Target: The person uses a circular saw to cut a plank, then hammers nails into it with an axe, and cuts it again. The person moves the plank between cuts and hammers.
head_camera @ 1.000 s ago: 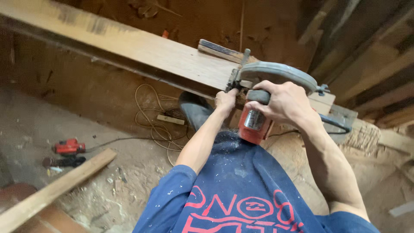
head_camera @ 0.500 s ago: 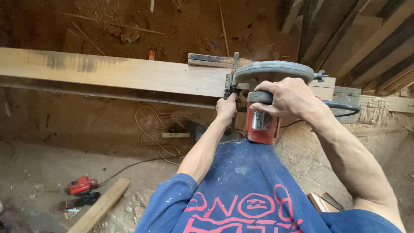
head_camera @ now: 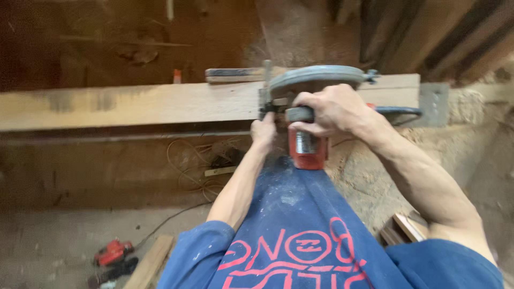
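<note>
Head view: the right hand (head_camera: 329,109) has its grip wrapped tight round the dark handle of a circular saw (head_camera: 308,144), knuckles up, with the red motor body hanging just below the fist. The left hand (head_camera: 264,131) presses against the saw's front, at the near edge of the plank (head_camera: 134,104). Its fingers are turned away, so I cannot tell whether that grip clasps a knob or only braces there.

The saw sits on the plank toward its right end, its grey blade guard (head_camera: 316,75) arching over the wood. Judged from this, a crosscut is in hand, with the blade in or at the board. Pushing on would call for the base held flat and both arms steady.

The plank runs level from the left edge of view to a metal bracket (head_camera: 433,101) at its right end. A black cable (head_camera: 399,111) loops off the saw toward that bracket, close to the blade's side. A short wood strip (head_camera: 233,75) lies on the plank's far edge, just behind the guard.

Below, sawdust (head_camera: 369,171) banks up on the right. Tangled wire (head_camera: 187,160) lies under the plank, and a red power tool (head_camera: 112,251) and a loose board (head_camera: 152,262) rest on the floor, well apart from the hands. The open room is to the left along the plank.
</note>
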